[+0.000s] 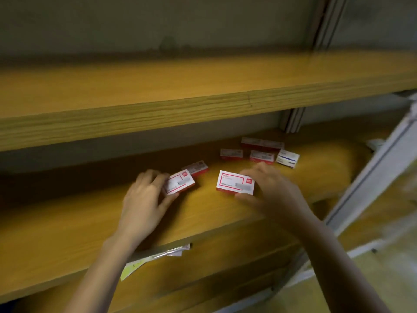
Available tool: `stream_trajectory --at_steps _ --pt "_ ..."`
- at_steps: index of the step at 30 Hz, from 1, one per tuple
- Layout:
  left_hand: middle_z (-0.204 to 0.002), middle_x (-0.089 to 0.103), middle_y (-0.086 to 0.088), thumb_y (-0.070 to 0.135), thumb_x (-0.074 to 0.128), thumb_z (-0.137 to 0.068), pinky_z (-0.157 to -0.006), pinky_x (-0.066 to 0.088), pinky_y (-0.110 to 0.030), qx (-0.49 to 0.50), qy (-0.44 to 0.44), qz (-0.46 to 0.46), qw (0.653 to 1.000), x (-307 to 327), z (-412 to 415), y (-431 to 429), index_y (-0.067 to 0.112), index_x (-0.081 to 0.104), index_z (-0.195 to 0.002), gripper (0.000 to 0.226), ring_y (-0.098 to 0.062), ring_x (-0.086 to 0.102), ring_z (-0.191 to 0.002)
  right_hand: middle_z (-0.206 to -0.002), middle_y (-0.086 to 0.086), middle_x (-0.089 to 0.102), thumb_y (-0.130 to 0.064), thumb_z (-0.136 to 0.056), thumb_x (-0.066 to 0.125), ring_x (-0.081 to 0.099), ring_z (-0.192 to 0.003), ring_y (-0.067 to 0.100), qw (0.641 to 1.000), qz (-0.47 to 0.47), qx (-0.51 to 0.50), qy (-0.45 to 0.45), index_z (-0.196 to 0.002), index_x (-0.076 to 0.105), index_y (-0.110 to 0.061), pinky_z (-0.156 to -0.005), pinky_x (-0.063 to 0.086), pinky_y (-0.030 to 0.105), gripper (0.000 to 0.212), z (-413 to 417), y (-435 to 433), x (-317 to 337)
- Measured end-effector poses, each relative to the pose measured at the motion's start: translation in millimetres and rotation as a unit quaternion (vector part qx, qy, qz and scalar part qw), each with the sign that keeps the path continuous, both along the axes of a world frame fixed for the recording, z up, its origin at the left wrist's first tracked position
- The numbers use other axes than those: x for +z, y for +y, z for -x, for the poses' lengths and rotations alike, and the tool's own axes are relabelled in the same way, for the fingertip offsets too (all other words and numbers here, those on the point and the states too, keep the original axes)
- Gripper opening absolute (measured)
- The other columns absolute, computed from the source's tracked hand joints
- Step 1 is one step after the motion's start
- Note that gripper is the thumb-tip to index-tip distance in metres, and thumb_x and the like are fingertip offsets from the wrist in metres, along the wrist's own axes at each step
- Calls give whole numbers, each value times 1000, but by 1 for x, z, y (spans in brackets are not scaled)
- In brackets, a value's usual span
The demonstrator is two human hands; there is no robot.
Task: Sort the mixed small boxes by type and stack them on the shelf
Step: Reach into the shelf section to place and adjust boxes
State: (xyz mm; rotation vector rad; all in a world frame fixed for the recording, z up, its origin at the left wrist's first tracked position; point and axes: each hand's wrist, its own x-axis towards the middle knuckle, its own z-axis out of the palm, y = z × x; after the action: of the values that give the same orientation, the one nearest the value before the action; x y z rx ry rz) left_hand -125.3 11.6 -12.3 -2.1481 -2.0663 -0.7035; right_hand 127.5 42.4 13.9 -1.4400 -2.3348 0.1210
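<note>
Both hands are on the middle shelf [67, 222], and the frame is blurry. The left hand [144, 197] grasps the first red-and-white box [179, 181] by its left end, fingers curled over the far edge and thumb on the near edge. That box sits skewed; I cannot tell whether it is lifted. The right hand [268, 190] pinches the second red-and-white box [234, 182] at its right end, thumb near side, fingers far side. Bare wood shows between the two boxes.

A third red box [196, 167] lies just at 1 o'clock of the first. At 12 to 1 o'clock of the right hand is a loose group:
- a fourth red box [231, 154]
- a fifth red box [261, 157]
- a long red pack [261, 143] behind them
- a blue-and-white box [287, 158] at the group's 3 o'clock end

The upper shelf board [158, 86] is at 12 o'clock. Torn tape [158, 255] hangs on the front edge at 6 o'clock.
</note>
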Motion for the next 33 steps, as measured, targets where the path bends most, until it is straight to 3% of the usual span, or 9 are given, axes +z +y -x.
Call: stream_trajectory --at_steps 3,8,12,15,25,33 --pt "-116 55 -12 29 66 -80 -79 45 -37 -69 6 -21 997 21 -27 0 11 55 -120 45 -28 50 -107 -119 -9 48 -52 -79 57 39 -97 2 999 -8 -46 -2 -123 44 -30 -62 28 12 51 -27 -12 7" --pt "-116 55 -10 30 66 -78 -74 40 -29 -150 0 -41 988 40 -85 2 11 54 -121 49 -25 49 -106 -121 -8 49 -49 -77 59 47 -106 10 994 -18 -107 6 -123 47 -28 -78 45 24 52 -78 -34 23" --pt "-119 52 -7 34 63 -78 -76 39 -27 -204 -7 -43 978 48 -142 5 14 51 -124 51 -22 46 -108 -113 -9 50 -49 -76 58 44 -95 3 988 -39 -146 0 -120 49 -27 -67 34 13 49 -132 -55 30" --pt "-119 52 -7 35 63 -79 -77 42 -31 -235 -2 -42 971 53 -186 5 15 51 -125 52 -22 47 -107 -113 -10 50 -52 -73 50 43 -96 2 983 -45 -177 -15 -120 49 -29 -67 33 12 52 -176 -69 33" --pt "-109 56 -7 27 71 -75 -75 41 -34 -284 9 -50 957 55 -343 -3 13 56 -119 49 -25 51 -101 -110 -14 46 -47 -77 57 40 -94 1 976 -46 -212 -32 -120 47 -34 -70 41 17 46 -330 -93 42" --pt "-109 58 -7 27 71 -73 -69 38 -28 -300 2 -47 953 52 -448 -4 13 55 -120 51 -24 51 -98 -109 -16 48 -45 -77 60 42 -94 1 973 -57 -224 -14 -118 47 -35 -69 38 15 43 -436 -100 34"
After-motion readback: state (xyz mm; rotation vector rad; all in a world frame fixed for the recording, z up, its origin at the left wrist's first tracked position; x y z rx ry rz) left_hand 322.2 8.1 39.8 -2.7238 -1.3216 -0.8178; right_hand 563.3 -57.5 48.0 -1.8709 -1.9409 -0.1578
